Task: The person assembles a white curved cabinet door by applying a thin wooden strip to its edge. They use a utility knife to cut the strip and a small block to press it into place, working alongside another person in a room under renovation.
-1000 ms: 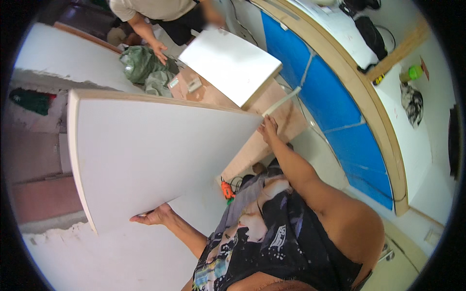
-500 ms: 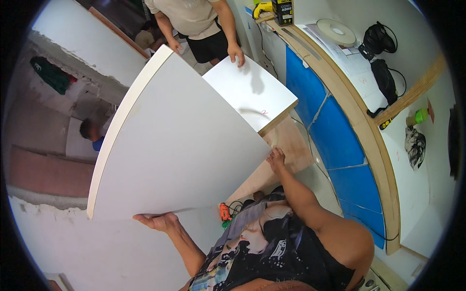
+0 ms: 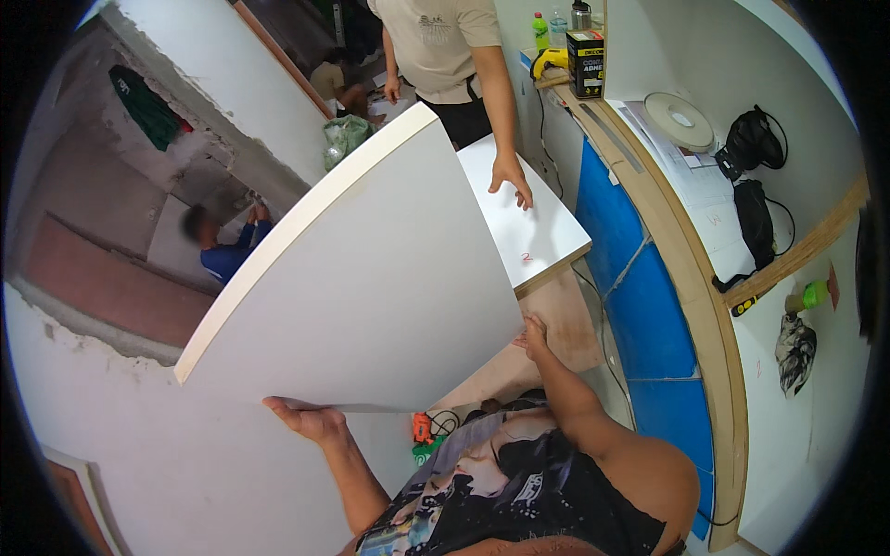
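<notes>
A large white board [image 3: 362,287] with a cream edge is tilted up in front of me, its far corner high near the middle. My left hand [image 3: 306,419] grips its lower near edge. My right hand [image 3: 532,335] holds its lower right corner. Behind it lies a smaller white panel [image 3: 524,218] on a wooden support, and a co-worker's hand [image 3: 512,176] rests flat on that panel.
A blue-fronted curved counter [image 3: 649,306] with a wooden rim runs along the right, carrying a tape roll [image 3: 679,119], papers and black gear. An orange tool [image 3: 422,429] lies on the floor. Another person [image 3: 222,248] crouches at the left by a broken wall.
The big board has swung from lying wide across my view to tilting steeply up toward the right. The co-worker has stepped closer and laid a hand on the smaller panel.
</notes>
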Action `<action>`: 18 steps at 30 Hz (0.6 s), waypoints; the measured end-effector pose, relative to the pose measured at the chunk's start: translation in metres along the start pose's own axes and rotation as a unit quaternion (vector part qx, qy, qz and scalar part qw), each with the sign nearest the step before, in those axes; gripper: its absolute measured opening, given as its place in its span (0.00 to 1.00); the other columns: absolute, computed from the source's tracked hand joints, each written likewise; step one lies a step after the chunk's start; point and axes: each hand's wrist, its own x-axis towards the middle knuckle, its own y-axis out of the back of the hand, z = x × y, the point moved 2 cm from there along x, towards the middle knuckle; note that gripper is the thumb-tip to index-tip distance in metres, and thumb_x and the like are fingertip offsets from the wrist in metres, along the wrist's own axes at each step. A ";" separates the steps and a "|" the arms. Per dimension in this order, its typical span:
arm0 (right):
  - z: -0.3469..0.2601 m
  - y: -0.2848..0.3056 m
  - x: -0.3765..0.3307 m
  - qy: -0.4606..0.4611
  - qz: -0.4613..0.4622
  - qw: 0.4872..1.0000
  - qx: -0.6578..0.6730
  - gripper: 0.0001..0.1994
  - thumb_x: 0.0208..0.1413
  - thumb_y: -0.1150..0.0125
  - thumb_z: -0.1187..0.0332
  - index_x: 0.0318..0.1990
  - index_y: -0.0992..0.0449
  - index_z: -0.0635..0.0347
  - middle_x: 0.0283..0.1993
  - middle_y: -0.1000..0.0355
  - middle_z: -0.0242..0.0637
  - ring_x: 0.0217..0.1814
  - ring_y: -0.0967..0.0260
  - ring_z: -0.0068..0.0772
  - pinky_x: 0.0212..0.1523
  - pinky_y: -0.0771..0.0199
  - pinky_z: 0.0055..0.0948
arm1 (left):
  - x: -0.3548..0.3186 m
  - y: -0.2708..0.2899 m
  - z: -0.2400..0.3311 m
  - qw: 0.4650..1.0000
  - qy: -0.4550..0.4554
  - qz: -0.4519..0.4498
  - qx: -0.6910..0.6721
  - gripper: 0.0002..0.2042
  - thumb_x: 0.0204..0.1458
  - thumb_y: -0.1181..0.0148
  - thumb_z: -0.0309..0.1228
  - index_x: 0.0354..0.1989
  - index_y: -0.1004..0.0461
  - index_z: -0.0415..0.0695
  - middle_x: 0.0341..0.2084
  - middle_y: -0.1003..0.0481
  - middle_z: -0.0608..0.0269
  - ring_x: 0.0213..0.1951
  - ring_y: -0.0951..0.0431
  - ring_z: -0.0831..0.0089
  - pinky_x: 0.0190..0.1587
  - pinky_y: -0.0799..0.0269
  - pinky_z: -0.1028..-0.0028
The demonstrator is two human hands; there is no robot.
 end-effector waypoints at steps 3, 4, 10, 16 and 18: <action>0.000 -0.003 0.017 0.003 0.039 0.999 0.015 0.20 0.58 0.46 0.56 0.56 0.35 0.51 0.45 0.39 0.38 0.40 0.38 0.38 0.45 0.26 0.49 | -0.005 -0.006 -0.007 1.000 -0.023 -0.001 0.001 0.33 0.57 0.54 0.58 0.63 0.41 0.46 0.61 0.40 0.60 0.61 0.40 0.63 0.62 0.43 0.62; -0.004 -0.002 0.027 0.000 0.031 0.999 0.018 0.22 0.58 0.46 0.57 0.57 0.36 0.52 0.50 0.39 0.40 0.47 0.38 0.43 0.48 0.29 0.51 | -0.004 -0.006 -0.012 1.000 -0.020 -0.002 -0.004 0.33 0.57 0.54 0.58 0.63 0.41 0.46 0.61 0.40 0.60 0.61 0.40 0.63 0.62 0.43 0.61; -0.016 -0.013 0.066 -0.053 0.052 0.994 0.082 0.18 0.59 0.45 0.59 0.55 0.34 0.50 0.48 0.38 0.37 0.43 0.38 0.40 0.48 0.31 0.57 | -0.007 -0.021 -0.016 1.000 -0.024 0.009 0.006 0.33 0.55 0.53 0.60 0.62 0.39 0.49 0.60 0.39 0.61 0.61 0.40 0.63 0.61 0.40 0.57; -0.037 -0.025 0.077 -0.036 0.066 0.996 0.045 0.11 0.60 0.46 0.60 0.47 0.30 0.47 0.50 0.34 0.35 0.45 0.35 0.40 0.43 0.28 0.54 | -0.015 -0.042 -0.013 1.000 -0.009 -0.001 -0.027 0.32 0.54 0.51 0.60 0.60 0.38 0.50 0.59 0.38 0.64 0.60 0.38 0.63 0.60 0.38 0.56; -0.038 -0.030 0.082 -0.034 0.069 0.996 0.039 0.10 0.59 0.45 0.60 0.46 0.30 0.48 0.50 0.33 0.33 0.47 0.35 0.40 0.41 0.29 0.54 | -0.013 -0.036 -0.013 0.999 -0.003 0.000 -0.043 0.32 0.54 0.50 0.60 0.60 0.37 0.51 0.59 0.37 0.64 0.60 0.38 0.63 0.60 0.38 0.56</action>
